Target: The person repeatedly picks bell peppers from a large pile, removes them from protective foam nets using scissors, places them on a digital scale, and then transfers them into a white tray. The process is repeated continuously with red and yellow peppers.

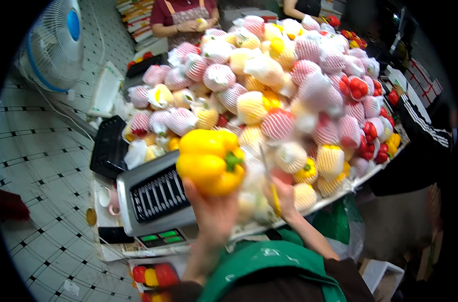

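In my left hand [214, 211] I hold a large yellow bell pepper [204, 160], its green stem turned to the right. My right hand [283, 196] grips a knife with a yellow handle [276, 198]; its thin blade points up and away from me. Beyond both hands rises a heap of bell peppers in pink and cream foam nets [253, 107], many also wrapped in thin white material. Under and left of the yellow pepper lies a black plastic tray [157, 196] on a metal-topped scale [127, 211].
Another black tray [110, 147] and a pink mug [113, 204] are beside the scale. A fan [55, 45] stands at the upper left. Other people stand across the table and at the right. Below the table edge [331, 198] hangs a green bag [334, 222].
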`<state>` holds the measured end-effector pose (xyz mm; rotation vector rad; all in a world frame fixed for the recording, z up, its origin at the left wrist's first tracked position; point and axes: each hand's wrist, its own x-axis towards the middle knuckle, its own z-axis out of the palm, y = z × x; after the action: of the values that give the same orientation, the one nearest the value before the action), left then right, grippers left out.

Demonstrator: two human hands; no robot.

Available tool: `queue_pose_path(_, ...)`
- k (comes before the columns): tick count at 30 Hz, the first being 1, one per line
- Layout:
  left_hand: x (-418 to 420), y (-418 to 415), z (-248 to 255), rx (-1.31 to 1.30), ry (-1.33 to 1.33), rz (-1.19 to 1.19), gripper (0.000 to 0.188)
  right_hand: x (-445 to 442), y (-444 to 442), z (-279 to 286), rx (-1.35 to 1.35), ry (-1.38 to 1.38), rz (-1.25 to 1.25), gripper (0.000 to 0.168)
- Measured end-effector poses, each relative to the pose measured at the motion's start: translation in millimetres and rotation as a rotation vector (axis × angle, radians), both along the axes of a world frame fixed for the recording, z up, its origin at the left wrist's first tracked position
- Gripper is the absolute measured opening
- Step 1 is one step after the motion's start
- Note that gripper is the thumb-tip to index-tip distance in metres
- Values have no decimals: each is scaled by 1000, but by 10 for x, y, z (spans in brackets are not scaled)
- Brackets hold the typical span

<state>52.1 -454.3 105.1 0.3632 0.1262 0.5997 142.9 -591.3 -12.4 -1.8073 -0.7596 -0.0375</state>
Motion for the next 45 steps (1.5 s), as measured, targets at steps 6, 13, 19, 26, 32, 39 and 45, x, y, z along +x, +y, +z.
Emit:
queue_pose_path(6,-443,-229,971,19,-201,-223,77,-44,-77,557,107,196,99,36)
queue_pose_path(13,89,-28,61,-29,133,-151,68,188,28,890,245,174,187,78)
queue_pose_path(19,103,-71,-215,183,209,-122,70,256,306,801,469,252,365,77)
queue_pose_path(26,89,15,-376,1265,503,348,102,232,274,573,644,696,417,58)
queue_pose_path(32,-46,11,-399,1106,520,274,95,129,294,510,311,492,278,68)
queue_pose_path(39,-275,238,-403,1432,696,232,89,-11,486,618,283,611,220,42)
queue_pose_path(45,-529,797,-468,929,737,181,75,9,351,558,251,561,93,22)
